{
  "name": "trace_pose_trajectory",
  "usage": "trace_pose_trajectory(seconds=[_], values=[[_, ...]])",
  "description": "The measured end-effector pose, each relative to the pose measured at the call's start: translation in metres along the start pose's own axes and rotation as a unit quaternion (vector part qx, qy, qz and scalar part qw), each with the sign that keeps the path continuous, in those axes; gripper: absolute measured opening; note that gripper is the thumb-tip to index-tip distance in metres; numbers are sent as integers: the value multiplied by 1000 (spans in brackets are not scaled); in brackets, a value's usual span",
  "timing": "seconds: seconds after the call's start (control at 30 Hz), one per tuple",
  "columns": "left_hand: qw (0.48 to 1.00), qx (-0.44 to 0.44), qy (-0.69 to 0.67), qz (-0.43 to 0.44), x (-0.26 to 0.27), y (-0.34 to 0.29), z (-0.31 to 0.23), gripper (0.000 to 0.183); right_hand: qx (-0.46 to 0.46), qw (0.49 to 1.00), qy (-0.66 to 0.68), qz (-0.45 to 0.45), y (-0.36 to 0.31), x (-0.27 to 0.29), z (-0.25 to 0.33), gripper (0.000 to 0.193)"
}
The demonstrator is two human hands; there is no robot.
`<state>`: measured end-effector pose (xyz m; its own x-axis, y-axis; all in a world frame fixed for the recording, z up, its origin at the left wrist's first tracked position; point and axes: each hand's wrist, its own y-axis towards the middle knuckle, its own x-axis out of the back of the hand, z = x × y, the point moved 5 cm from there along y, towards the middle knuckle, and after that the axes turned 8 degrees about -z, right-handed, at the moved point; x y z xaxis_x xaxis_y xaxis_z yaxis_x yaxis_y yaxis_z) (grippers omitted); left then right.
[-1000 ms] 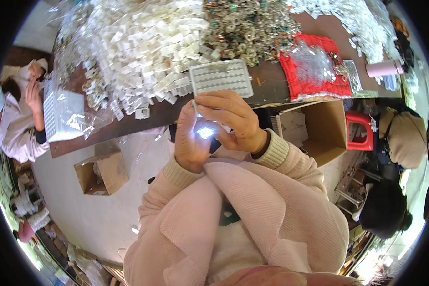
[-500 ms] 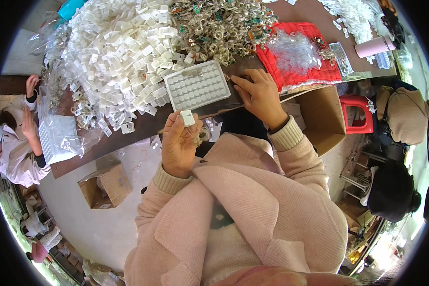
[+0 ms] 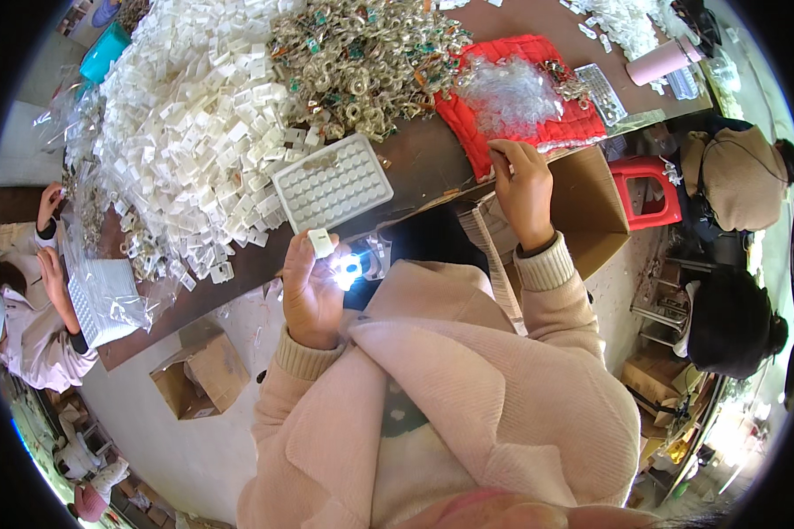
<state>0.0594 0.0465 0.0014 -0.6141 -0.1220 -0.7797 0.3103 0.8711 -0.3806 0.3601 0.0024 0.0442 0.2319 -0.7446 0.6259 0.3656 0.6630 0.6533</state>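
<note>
My left hand (image 3: 309, 300) is closed around a small white plastic case (image 3: 321, 242), pinched upright between thumb and fingers. Beside the case, a bright white light (image 3: 348, 270) glows against the fingers and hides the clear ring-shaped part there. My right hand (image 3: 528, 192) is raised at the table's front edge, beside a red quilted cloth (image 3: 460, 132). Its fingertips are pressed together, and whatever they may hold is too small to make out. Between the hands and the heaps lies a white dimpled tray (image 3: 333, 187).
A large heap of white cases (image 3: 194, 115) and a pile of clear ring-shaped parts (image 3: 362, 62) cover the table. Clear plastic pieces (image 3: 516, 97) lie on the red cloth. An open carton (image 3: 591, 207) and red stool (image 3: 648, 189) stand at right. Another person's hand (image 3: 53, 278) is at left.
The light at my left hand has come on. My right hand has moved right, away from the tray, and its fingertips have come together. The whole view has shifted slightly.
</note>
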Motion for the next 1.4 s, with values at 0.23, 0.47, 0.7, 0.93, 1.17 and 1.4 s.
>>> trace_pose_trajectory(seconds=[0.23,0.47,0.7,0.93,1.17,1.4], values=[[1000,-8,17,8,1,1,2,16,-63,998,9,18,4,-17,-31,12],[1000,3,27,-8,0,2,7,18,-122,990,56,42,1,-15,-35,8],[996,-4,61,-57,1,0,10,19,-265,921,284,19,1,-6,-19,5],[999,-20,17,20,1,-3,2,26,-278,856,431,68,13,-13,8,7],[998,7,-35,56,-4,-4,3,20,-259,777,544,180,1,-15,69,10],[997,-2,-16,74,-17,-11,-7,18,83,885,410,203,3,-14,157,33]])
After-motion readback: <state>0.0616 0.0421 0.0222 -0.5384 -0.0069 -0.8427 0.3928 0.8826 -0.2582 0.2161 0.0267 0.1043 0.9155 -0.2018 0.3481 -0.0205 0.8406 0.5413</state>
